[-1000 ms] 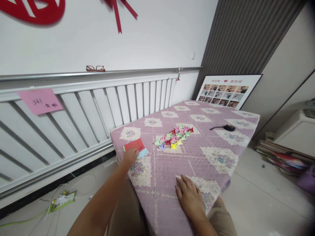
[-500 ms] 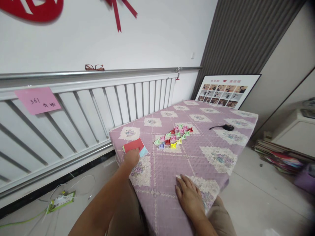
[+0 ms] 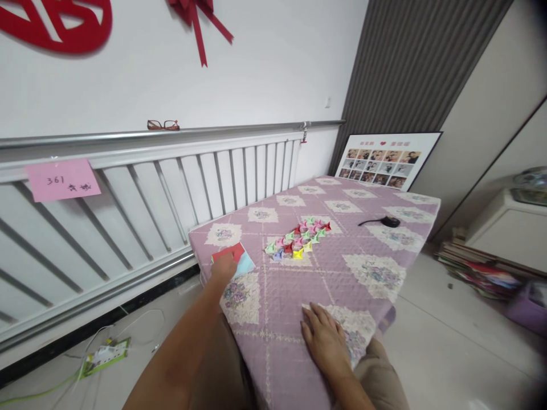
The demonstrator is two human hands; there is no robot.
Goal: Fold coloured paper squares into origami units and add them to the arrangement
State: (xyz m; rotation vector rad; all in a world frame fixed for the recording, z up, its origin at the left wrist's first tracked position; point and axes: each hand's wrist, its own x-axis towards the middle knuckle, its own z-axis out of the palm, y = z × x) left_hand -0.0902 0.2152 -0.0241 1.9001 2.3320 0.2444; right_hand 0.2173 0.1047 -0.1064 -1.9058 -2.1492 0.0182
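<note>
- The left hand (image 3: 225,266) is with bent fingers on the red paper (image 3: 237,250); it touches this paper, but I cannot tell if the fingers pinch the sheet or only press it.
- The red paper lies on top of the light blue paper (image 3: 247,264), which shows at the right side of the hand.
- The right hand (image 3: 325,339) holds nothing: it rests flat, palm down, with the fingers a little spread on the tablecloth (image 3: 290,302).
- Both papers are near the left edge of the table, at the side of the radiator (image 3: 231,176). The right hand is near the table's right edge, in the part closest to the person.
- Between the two hands there is a stretch of cloth; beyond it, near the papers but apart from them, the small folded papers (image 3: 298,254) stand in slanting rows, in green, pink, red, yellow and blue.
- Farther to the right lies a black object (image 3: 390,221) with a strap.
- The cloth is purple, with pale flowered patches.
- Behind the far end of the table, a photo board (image 3: 378,162) leans, tilted back.
- The glasses (image 3: 163,126) rest at the pipe above the radiator, and a pink note (image 3: 64,181) hangs on its front.
- On the floor at the left is a power strip (image 3: 106,359).
</note>
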